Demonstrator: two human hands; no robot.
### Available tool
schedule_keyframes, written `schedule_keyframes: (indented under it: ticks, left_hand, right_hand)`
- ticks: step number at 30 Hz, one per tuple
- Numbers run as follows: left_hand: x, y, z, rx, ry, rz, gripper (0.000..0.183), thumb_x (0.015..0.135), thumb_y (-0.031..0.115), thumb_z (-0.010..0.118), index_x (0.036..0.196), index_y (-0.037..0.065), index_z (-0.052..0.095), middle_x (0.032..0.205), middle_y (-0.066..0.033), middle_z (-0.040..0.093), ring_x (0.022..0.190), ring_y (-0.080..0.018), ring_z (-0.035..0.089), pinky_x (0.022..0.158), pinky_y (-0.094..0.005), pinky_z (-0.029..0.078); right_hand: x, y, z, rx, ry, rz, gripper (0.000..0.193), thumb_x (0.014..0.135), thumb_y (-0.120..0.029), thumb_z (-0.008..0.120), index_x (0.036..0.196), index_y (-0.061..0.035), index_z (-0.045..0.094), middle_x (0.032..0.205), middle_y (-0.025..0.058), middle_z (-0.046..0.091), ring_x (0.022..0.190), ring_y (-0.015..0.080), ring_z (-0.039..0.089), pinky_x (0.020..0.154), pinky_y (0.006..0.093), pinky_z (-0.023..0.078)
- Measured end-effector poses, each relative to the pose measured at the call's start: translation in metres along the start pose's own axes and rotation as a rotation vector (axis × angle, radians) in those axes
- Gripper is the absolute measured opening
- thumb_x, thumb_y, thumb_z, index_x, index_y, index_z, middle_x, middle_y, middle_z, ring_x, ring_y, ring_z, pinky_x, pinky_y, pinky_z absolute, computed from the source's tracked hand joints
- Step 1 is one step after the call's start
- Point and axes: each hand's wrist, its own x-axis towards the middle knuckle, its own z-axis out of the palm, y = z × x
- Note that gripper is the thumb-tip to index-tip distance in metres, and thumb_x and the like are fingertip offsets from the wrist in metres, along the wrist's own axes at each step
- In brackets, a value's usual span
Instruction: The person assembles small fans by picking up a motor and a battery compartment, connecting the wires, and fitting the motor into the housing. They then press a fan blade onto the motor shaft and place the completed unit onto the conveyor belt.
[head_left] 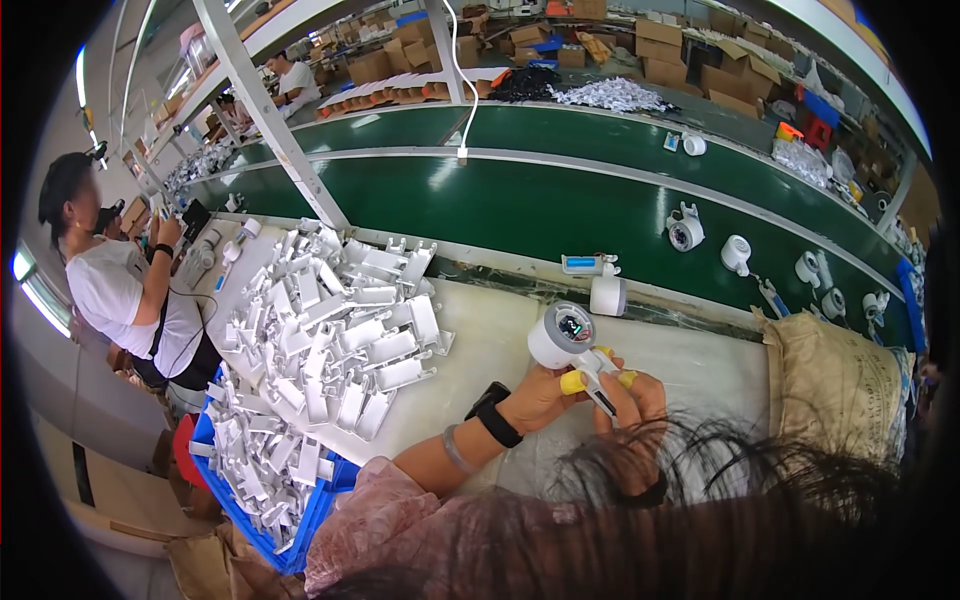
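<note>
Over the workbench, both hands hold one white device with a round, grey-rimmed head (562, 336) and a short handle. The head's open face is tilted up, and a small circuit board with wires shows inside. My left hand (540, 398) is closed around the part where head and handle meet. On the handle end, the fingers of my right hand (634, 400) are pinched. Yellow finger covers show on some fingertips. Just beyond, at the bench's far edge, lie another white round head (607, 296) and a white handle piece with a blue cell (590, 264).
A heap of white plastic handle shells (340, 330) covers the bench's left, above a blue crate (205, 425) full of more. The green conveyor belt (590, 200) carries several white devices. A brown sack (838, 385) stands right. A co-worker (135, 285) stands far left.
</note>
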Motion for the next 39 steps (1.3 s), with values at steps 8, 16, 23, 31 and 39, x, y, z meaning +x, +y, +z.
schedule_keyframes:
  ticks: [8,16,23,31,39]
  left_hand:
    - [0.003,-0.001,0.003,0.005,-0.009,-0.005,0.052,0.088,0.024,0.069,0.133,0.010,0.047,0.129,-0.0063,0.056,0.118,-0.0182,0.055,0.099,-0.0356,0.047]
    - [0.003,-0.003,0.004,-0.052,-0.016,0.002,0.054,0.088,0.024,0.070,0.133,0.009,0.046,0.130,-0.0072,0.055,0.118,-0.0188,0.055,0.100,-0.0359,0.047]
    - [-0.006,0.008,0.006,0.068,0.037,0.072,0.047,0.089,0.020,0.067,0.129,0.005,0.047,0.128,-0.0117,0.056,0.118,-0.0223,0.054,0.103,-0.0386,0.042]
    - [0.002,0.003,0.014,0.043,-0.003,0.027,0.047,0.089,0.018,0.067,0.130,0.005,0.046,0.128,-0.0121,0.056,0.119,-0.0227,0.054,0.104,-0.0395,0.042]
    - [0.001,-0.004,-0.003,-0.021,0.016,-0.012,0.054,0.087,0.019,0.070,0.134,0.009,0.045,0.131,-0.0081,0.055,0.121,-0.0202,0.054,0.102,-0.0362,0.045]
  right_hand:
    - [0.002,-0.001,0.001,0.003,0.061,0.021,0.040,0.060,0.008,0.068,0.098,-0.0059,0.065,0.095,0.0099,0.057,0.087,0.0299,0.061,0.072,0.0381,0.052]
    - [-0.002,0.006,-0.002,0.013,-0.026,0.046,0.041,0.061,0.007,0.068,0.100,-0.0060,0.065,0.096,0.0111,0.058,0.088,0.0316,0.060,0.074,0.0397,0.051]
    - [-0.003,0.000,0.006,0.079,-0.031,0.138,0.051,0.062,0.004,0.070,0.110,-0.0029,0.056,0.099,0.0157,0.060,0.092,0.0368,0.058,0.079,0.0442,0.049]
    - [-0.015,0.018,-0.002,0.021,-0.071,0.128,0.047,0.060,0.005,0.070,0.106,-0.0042,0.059,0.100,0.0146,0.058,0.090,0.0345,0.058,0.076,0.0417,0.049]
    - [0.002,-0.002,-0.003,-0.044,-0.020,0.085,0.044,0.059,0.006,0.069,0.102,-0.0061,0.064,0.099,0.0111,0.057,0.087,0.0309,0.058,0.072,0.0378,0.050]
